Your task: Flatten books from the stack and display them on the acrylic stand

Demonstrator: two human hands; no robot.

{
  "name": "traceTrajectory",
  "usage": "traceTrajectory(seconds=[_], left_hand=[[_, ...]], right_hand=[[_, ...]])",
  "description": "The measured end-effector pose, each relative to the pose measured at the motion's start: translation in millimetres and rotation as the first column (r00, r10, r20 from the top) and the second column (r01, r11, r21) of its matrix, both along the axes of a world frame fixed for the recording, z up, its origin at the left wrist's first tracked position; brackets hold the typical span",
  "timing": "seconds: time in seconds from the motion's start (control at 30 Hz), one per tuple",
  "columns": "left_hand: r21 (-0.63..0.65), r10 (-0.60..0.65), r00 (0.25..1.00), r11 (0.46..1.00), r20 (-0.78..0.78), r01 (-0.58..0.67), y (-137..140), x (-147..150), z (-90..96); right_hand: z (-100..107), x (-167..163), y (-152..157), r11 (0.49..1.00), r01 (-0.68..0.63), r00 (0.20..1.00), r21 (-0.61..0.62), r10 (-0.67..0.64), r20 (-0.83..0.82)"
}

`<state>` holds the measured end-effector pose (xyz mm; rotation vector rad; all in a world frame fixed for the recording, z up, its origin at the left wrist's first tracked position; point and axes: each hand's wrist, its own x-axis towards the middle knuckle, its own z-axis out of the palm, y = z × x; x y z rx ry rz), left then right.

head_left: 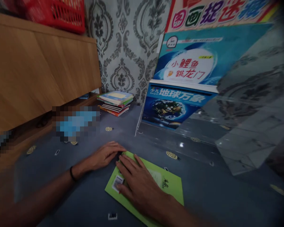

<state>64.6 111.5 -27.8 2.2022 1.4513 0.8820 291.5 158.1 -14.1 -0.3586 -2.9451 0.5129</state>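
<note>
A green book (pixel 172 186) lies flat on the dark patterned cloth (pixel 85 198), a barcode label near its left corner. My right hand (pixel 139 179) rests on its cover, palm down and fingers stretched out. At the book's far left corner is my left hand (pixel 109 154), its fingers extended and close together, the tips touching the corner. A dark band (pixel 72 174) circles my left wrist. Part of the cover is hidden under my right hand.
A clear rack (pixel 217 142) on the right holds several picture books (pixel 184 63). Against the patterned wall stands a stack of books (pixel 117 102). A wooden cabinet (pixel 42 69) with a red basket (pixel 66 15) on top lines the left. A blue pixelated patch (pixel 78 123) lies beside it.
</note>
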Motion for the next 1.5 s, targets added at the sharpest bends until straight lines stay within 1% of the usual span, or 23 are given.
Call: traceTrajectory(seconds=[0.13, 0.23, 0.4, 0.6, 0.9, 1.1, 1.2, 1.4, 1.5], left_hand=[[-0.029, 0.022, 1.000, 0.999, 0.001, -0.022, 0, -2, -4.6], [-0.027, 0.042, 0.999, 0.999, 0.012, -0.042, -1, -3, -7.7], [-0.026, 0.089, 0.994, 0.996, -0.063, -0.091, -4, -3, -12.5], [-0.011, 0.105, 0.987, 0.994, -0.124, -0.107, -6, -4, -14.3], [-0.032, 0.084, 0.991, 0.996, -0.103, -0.088, -5, -2, -6.6], [-0.031, 0.083, 0.983, 0.996, -0.166, -0.090, -7, 3, -0.3], [-0.006, 0.083, 0.975, 0.996, -0.209, -0.086, -8, 3, -0.3], [0.052, 0.097, 0.947, 0.995, -0.308, -0.085, -8, 5, -6.2], [0.078, 0.111, 0.937, 0.993, -0.330, -0.090, -8, 5, -7.2]], right_hand=[[4, 1, 2, 0.997, 0.006, 1.000, -0.071, -0.005, 0.008], [6, 3, 2, 0.994, 0.015, 1.000, -0.107, -0.015, 0.003], [6, 3, 3, 0.991, 0.051, 0.999, -0.120, -0.050, 0.010], [4, 3, 7, 0.993, 0.034, 0.999, -0.115, -0.037, -0.025], [9, 1, 6, 0.981, 0.090, 0.995, -0.172, -0.082, 0.053], [7, 3, 8, 0.979, 0.093, 0.996, -0.180, -0.093, 0.010], [3, 3, 8, 0.982, 0.128, 0.992, -0.142, -0.129, -0.001], [-7, -2, 6, 0.990, 0.142, 0.986, 0.005, -0.141, -0.084], [-5, 1, 3, 0.986, 0.162, 0.986, 0.048, -0.160, -0.054]])
